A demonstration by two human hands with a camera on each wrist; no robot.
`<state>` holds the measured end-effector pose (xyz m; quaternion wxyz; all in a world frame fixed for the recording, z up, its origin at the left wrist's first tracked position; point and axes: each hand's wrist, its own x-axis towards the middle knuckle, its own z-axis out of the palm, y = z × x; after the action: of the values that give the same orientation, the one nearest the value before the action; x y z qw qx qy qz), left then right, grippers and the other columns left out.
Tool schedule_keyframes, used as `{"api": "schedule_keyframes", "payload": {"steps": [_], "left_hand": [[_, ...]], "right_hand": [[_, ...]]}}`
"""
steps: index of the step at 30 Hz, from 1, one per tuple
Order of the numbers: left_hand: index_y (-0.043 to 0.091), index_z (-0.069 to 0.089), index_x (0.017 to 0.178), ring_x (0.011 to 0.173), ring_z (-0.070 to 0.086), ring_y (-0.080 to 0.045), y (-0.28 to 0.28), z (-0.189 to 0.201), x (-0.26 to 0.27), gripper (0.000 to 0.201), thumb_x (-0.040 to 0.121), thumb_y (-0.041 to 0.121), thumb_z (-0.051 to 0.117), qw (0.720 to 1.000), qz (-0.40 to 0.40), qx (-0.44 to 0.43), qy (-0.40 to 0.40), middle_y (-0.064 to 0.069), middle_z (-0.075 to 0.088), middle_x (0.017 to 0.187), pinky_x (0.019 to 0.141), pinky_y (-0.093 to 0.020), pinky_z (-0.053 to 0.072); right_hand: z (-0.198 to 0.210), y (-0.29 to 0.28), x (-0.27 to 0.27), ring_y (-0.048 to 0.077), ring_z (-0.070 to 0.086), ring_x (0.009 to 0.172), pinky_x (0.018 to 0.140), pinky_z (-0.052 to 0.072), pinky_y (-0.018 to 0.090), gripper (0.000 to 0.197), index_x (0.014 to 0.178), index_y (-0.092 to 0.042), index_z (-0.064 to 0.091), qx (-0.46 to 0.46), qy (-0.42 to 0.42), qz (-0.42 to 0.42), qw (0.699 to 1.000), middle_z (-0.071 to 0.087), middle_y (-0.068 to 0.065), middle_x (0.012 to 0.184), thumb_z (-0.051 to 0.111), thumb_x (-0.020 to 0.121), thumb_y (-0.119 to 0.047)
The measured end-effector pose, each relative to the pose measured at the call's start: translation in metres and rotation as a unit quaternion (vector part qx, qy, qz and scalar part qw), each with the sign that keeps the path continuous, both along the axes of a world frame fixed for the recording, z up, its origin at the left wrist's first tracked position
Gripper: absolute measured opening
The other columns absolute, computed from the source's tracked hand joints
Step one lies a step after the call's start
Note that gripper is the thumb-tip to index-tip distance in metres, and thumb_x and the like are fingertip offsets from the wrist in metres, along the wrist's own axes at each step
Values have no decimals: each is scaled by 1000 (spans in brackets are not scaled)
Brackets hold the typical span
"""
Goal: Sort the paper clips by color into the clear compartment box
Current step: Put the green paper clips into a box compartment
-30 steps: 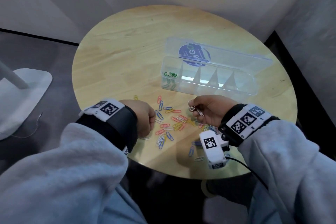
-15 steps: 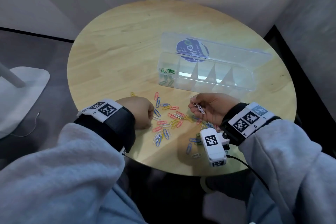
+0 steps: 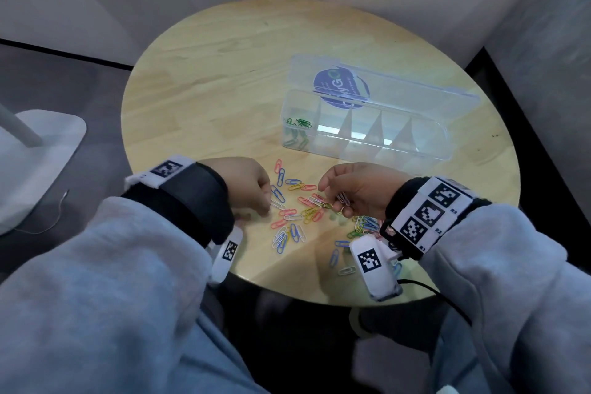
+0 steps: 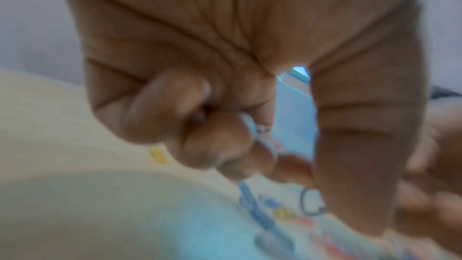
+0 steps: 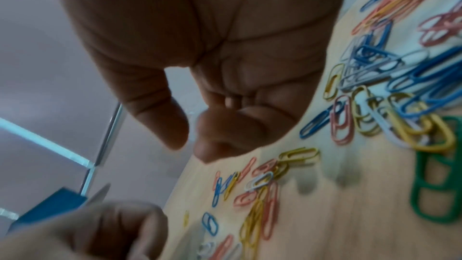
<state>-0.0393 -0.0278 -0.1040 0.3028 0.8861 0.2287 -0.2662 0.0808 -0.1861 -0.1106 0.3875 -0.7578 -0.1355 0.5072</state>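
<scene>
Loose paper clips (image 3: 294, 214) in red, blue, yellow and white lie scattered between my hands on the round wooden table (image 3: 204, 89). The clear compartment box (image 3: 428, 150) stands behind them with its lid open. Green clips (image 3: 300, 122) fill its leftmost compartment; the other compartments look bare. My left hand (image 3: 267, 206) is low at the pile's left edge, and its curled fingers (image 4: 215, 139) grip pale clips (image 4: 251, 126). My right hand (image 3: 339, 201) hovers over the pile's right side and pinches a few pale clips (image 3: 343, 198). A green clip (image 5: 435, 185) lies near the right wrist.
The box lid (image 3: 399, 89) with a blue round label leans back behind the compartments. More clips (image 3: 342, 253) lie near the table's front edge under my right wrist. A white stand base (image 3: 38, 150) sits on the floor to the left. Walls close in behind and to the right.
My right hand has dropped lower onto the pile with its pale clips still pinched. My left hand has edged right into the pile.
</scene>
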Motion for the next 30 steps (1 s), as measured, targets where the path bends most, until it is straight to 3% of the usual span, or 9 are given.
{"api": "schedule_keyframes", "payload": {"steps": [3,5,7,9,14,17,20,24,30], "left_hand": [[17,51,62,66,51,-18,13,8,-1,24,78,10,68,989,79,-112,-54,-3,57,68,62,-25,43],[14,44,60,58,54,-13,17,12,-2,31,82,-1,60,966,146,-192,-98,-8,57,70,51,-17,43],[14,39,58,44,55,-4,17,13,-2,36,84,-7,53,939,200,-248,-128,-5,60,62,41,-11,41],[14,36,58,38,53,-3,17,13,-1,38,86,-9,49,915,237,-295,-144,-1,59,52,37,-10,39],[14,45,70,36,47,-5,16,16,3,29,87,-8,37,866,302,-364,-163,-6,52,60,36,-11,35],[14,55,84,38,45,-5,17,17,5,32,86,-5,30,851,317,-390,-152,-3,49,62,38,-11,36],[13,61,84,42,45,-4,17,15,6,32,87,0,32,844,316,-410,-140,1,46,64,38,-11,37],[11,58,79,40,43,-3,13,13,7,23,91,6,39,839,321,-416,-140,2,40,65,35,-10,34],[10,55,79,36,44,-4,11,15,7,23,90,1,37,843,318,-412,-138,-1,42,62,30,-10,31]], "right_hand": [[1,3,-7,10,41,46,44,35,19,11,75,-17,57,-86,-125,166,974,49,-5,53,63,83,-13],[3,6,-14,12,44,55,55,39,22,13,78,-21,62,-153,-224,264,926,49,-8,58,72,76,-29],[5,11,-22,12,47,64,62,39,25,17,80,-21,61,-180,-279,309,891,49,-8,64,72,75,-33],[3,15,-30,14,49,73,66,40,26,20,81,-18,59,-193,-309,335,869,52,-5,71,70,77,-34],[-4,22,-40,21,56,77,68,45,27,27,84,-13,65,-205,-349,334,851,60,3,80,70,76,-38],[-7,24,-44,22,58,77,61,44,25,22,85,-10,68,-202,-361,341,844,62,4,79,68,78,-31],[-6,24,-45,22,53,75,57,40,23,20,91,-7,69,-205,-369,348,837,60,5,82,62,81,-23],[-4,20,-41,21,52,69,63,44,26,6,72,-14,62,-198,-336,313,866,57,3,72,61,78,-15],[4,6,-11,14,46,53,54,40,25,19,63,-14,56,-101,-154,137,973,58,-4,52,67,76,-9]]}}
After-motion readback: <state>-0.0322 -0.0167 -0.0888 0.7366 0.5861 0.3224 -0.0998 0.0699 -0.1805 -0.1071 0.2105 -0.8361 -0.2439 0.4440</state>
